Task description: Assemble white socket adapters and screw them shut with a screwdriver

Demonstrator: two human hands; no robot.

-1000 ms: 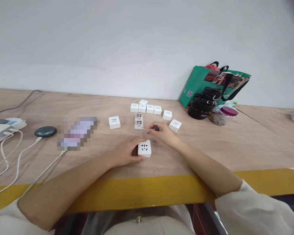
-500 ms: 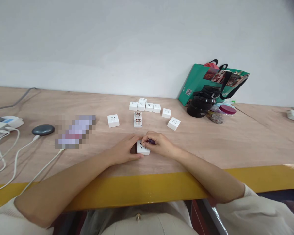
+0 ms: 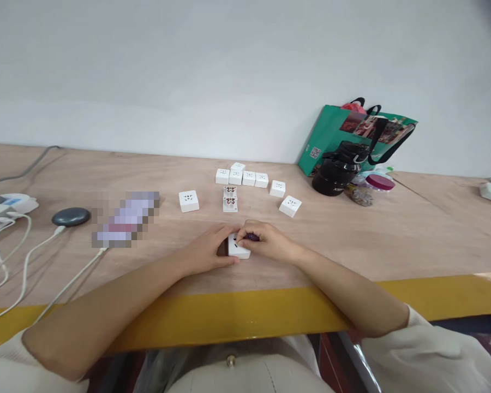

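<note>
A white square power socket [image 3: 238, 252] lies face up on the table in front of me, slots showing. My left hand [image 3: 213, 248] grips it from the left, thumb along the near side and fingers at the far side. Over the socket's upper right part is my right hand [image 3: 265, 240], closed in a pinch on a small dark purple handle [image 3: 252, 237]. My fingers hide the rest of that tool and its tip. Just beyond my hands stands an open white socket part [image 3: 230, 204] with copper-coloured contacts inside.
Several white sockets [image 3: 249, 178] stand in a cluster farther back, with single ones at left [image 3: 189, 201] and right [image 3: 290, 206]. A black bottle [image 3: 335, 172] and a green bag [image 3: 321, 134] are back right. A blurred phone [image 3: 126, 218], a dark round device [image 3: 71, 216] and white cables lie left.
Almost nothing differs. My right fingers and the purple handle have shifted very slightly over the socket, while my left hand keeps its grip. The whole view is a touch higher.
</note>
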